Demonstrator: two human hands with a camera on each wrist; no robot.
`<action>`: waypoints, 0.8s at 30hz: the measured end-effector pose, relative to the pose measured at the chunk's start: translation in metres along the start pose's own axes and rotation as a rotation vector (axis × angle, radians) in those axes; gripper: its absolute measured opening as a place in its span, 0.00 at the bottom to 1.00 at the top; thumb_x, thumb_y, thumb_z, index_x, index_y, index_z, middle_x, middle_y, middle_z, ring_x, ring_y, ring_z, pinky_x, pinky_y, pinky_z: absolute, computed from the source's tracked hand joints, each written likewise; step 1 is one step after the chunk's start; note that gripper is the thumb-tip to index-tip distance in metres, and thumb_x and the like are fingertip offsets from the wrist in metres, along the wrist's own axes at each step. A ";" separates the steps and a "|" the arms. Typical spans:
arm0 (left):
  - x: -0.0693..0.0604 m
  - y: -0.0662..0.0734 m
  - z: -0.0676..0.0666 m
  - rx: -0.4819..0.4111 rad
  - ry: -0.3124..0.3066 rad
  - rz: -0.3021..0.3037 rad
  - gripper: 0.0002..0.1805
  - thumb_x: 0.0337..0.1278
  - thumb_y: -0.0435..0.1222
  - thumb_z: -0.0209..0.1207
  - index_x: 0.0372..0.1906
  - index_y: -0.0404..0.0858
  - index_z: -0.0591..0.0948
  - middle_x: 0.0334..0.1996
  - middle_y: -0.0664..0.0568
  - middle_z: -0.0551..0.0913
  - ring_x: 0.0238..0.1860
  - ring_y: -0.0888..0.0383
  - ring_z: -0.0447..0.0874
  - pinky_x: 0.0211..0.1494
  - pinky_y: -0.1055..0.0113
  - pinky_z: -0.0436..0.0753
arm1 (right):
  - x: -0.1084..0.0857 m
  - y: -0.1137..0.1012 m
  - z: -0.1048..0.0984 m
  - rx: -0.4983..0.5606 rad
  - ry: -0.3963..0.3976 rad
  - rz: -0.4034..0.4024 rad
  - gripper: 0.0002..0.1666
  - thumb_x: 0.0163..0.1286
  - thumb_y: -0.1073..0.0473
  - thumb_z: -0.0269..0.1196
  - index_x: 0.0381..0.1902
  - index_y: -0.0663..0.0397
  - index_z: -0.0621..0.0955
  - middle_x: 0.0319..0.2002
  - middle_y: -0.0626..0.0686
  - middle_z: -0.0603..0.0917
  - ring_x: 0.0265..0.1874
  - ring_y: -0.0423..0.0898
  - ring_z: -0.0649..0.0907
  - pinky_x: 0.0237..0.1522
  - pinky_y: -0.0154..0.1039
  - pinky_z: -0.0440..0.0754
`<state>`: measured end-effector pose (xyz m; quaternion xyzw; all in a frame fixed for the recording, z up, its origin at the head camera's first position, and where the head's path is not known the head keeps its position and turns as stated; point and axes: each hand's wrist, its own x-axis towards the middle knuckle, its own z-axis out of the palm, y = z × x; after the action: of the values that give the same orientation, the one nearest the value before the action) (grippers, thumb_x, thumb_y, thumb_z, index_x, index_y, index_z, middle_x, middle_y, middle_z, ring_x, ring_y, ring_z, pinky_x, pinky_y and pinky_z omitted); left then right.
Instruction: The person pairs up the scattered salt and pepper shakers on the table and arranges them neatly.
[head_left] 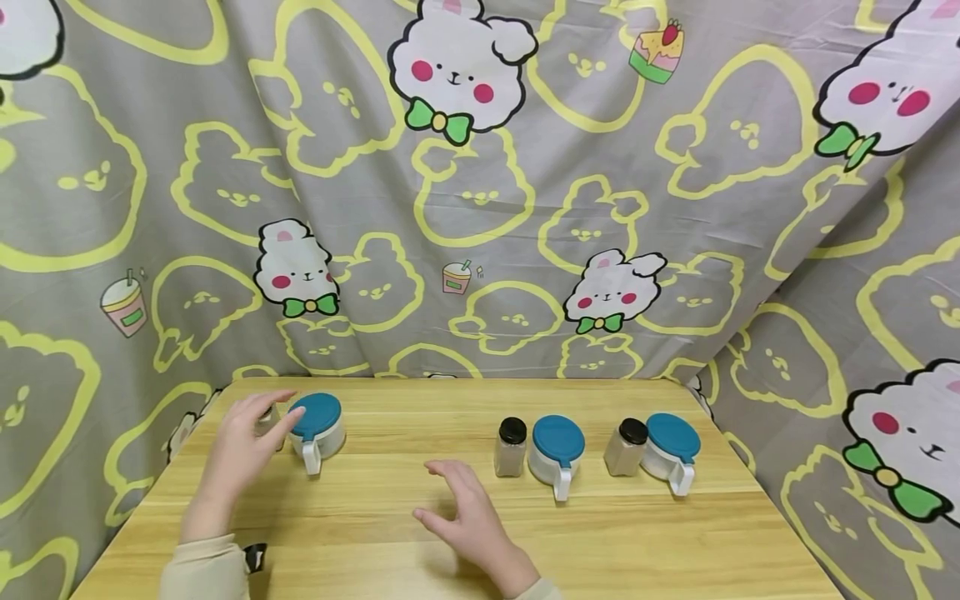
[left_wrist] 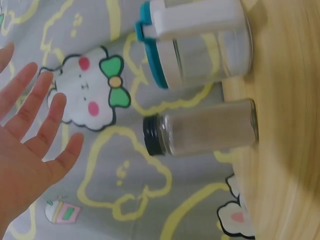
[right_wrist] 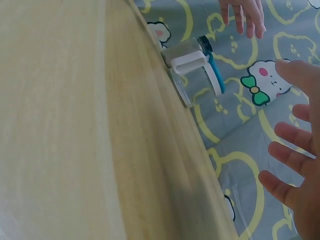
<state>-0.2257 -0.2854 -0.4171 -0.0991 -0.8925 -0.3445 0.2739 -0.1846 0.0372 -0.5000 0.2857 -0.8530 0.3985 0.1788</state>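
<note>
My left hand [head_left: 242, 446] hovers at the table's left side with fingers spread, holding nothing. Close by stand a clear jar with a blue lid and white handle [head_left: 318, 425] and a small glass shaker bottle with a black cap [left_wrist: 200, 130]. In the head view the hand partly hides that bottle; the left wrist view shows it upright beside the jar, apart from the fingers. Over the middle of the table my right hand [head_left: 474, 515] is held with fingers extended and apart, touching nothing. The right wrist view shows the left jar [right_wrist: 187, 65] beyond it.
Right of centre stand a black-capped bottle [head_left: 511, 447] and a blue-lidded jar [head_left: 557, 450]. Farther right is another such bottle [head_left: 626, 447] beside a third jar [head_left: 672, 450]. A patterned curtain [head_left: 480, 208] hangs behind the wooden table [head_left: 390, 517] and along its sides.
</note>
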 end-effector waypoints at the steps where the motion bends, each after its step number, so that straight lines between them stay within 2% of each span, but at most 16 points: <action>1: 0.000 -0.001 -0.002 0.002 0.004 -0.007 0.21 0.64 0.42 0.61 0.56 0.34 0.80 0.52 0.38 0.80 0.55 0.41 0.73 0.56 0.50 0.72 | 0.000 -0.001 0.001 0.001 -0.005 0.002 0.34 0.63 0.43 0.66 0.64 0.47 0.73 0.57 0.46 0.79 0.57 0.44 0.77 0.60 0.47 0.78; 4: -0.001 -0.006 -0.008 0.025 0.024 -0.024 0.21 0.64 0.43 0.61 0.57 0.34 0.80 0.53 0.39 0.80 0.54 0.44 0.73 0.54 0.68 0.71 | -0.001 -0.003 0.003 0.011 -0.017 0.001 0.34 0.63 0.43 0.67 0.64 0.47 0.72 0.57 0.47 0.79 0.57 0.44 0.77 0.60 0.47 0.78; 6: -0.002 -0.010 -0.011 0.034 0.048 -0.032 0.21 0.64 0.42 0.61 0.57 0.35 0.80 0.53 0.40 0.80 0.53 0.45 0.73 0.52 0.70 0.70 | -0.001 -0.005 0.005 0.019 -0.021 -0.009 0.34 0.63 0.44 0.67 0.64 0.46 0.72 0.57 0.47 0.79 0.57 0.43 0.77 0.60 0.46 0.78; 7: -0.002 -0.012 -0.012 0.031 0.059 -0.035 0.21 0.63 0.41 0.62 0.56 0.34 0.80 0.53 0.39 0.80 0.53 0.45 0.73 0.55 0.69 0.71 | -0.001 -0.006 0.006 0.024 -0.025 -0.014 0.34 0.63 0.45 0.68 0.64 0.46 0.72 0.57 0.47 0.79 0.57 0.43 0.77 0.60 0.46 0.78; 9: -0.003 -0.015 -0.014 0.027 0.078 -0.046 0.21 0.62 0.40 0.63 0.56 0.33 0.80 0.54 0.37 0.80 0.54 0.42 0.72 0.59 0.55 0.71 | -0.001 -0.008 0.007 0.029 -0.032 -0.029 0.34 0.63 0.45 0.68 0.64 0.45 0.72 0.57 0.46 0.79 0.57 0.43 0.77 0.60 0.45 0.78; 11: -0.004 -0.017 -0.017 0.016 0.083 -0.063 0.21 0.62 0.40 0.63 0.56 0.32 0.80 0.55 0.34 0.79 0.56 0.38 0.71 0.59 0.41 0.67 | -0.001 -0.010 0.010 0.029 -0.041 -0.043 0.33 0.63 0.44 0.67 0.64 0.45 0.72 0.57 0.46 0.79 0.57 0.43 0.77 0.59 0.45 0.78; 13: -0.005 -0.020 -0.020 -0.001 0.079 -0.087 0.23 0.63 0.41 0.62 0.58 0.32 0.79 0.57 0.31 0.77 0.59 0.33 0.68 0.60 0.33 0.63 | -0.001 -0.012 0.013 0.027 -0.055 -0.056 0.34 0.64 0.43 0.66 0.65 0.44 0.71 0.57 0.47 0.79 0.57 0.43 0.77 0.59 0.44 0.78; 16: -0.006 -0.026 -0.022 -0.003 0.071 -0.130 0.25 0.64 0.43 0.61 0.61 0.33 0.77 0.59 0.29 0.74 0.61 0.30 0.66 0.61 0.31 0.61 | 0.000 -0.014 0.017 0.007 -0.062 -0.094 0.34 0.66 0.42 0.64 0.66 0.46 0.70 0.57 0.48 0.79 0.57 0.43 0.77 0.59 0.43 0.78; 20: -0.008 -0.035 -0.023 0.005 0.070 -0.175 0.27 0.64 0.44 0.61 0.64 0.34 0.74 0.61 0.29 0.72 0.60 0.31 0.66 0.59 0.32 0.63 | 0.001 -0.017 0.022 -0.035 -0.041 -0.137 0.35 0.66 0.41 0.64 0.66 0.47 0.69 0.57 0.47 0.78 0.57 0.42 0.77 0.58 0.42 0.79; 24: -0.010 -0.041 -0.023 -0.005 0.080 -0.208 0.28 0.64 0.43 0.61 0.65 0.35 0.73 0.61 0.30 0.72 0.60 0.34 0.66 0.58 0.35 0.63 | 0.003 -0.021 0.027 -0.036 -0.034 -0.131 0.37 0.65 0.41 0.65 0.66 0.47 0.69 0.58 0.47 0.78 0.57 0.42 0.77 0.59 0.42 0.79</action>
<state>-0.2227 -0.3312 -0.4317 0.0075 -0.8854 -0.3770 0.2717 -0.1759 0.0044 -0.5026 0.3445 -0.8424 0.3657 0.1949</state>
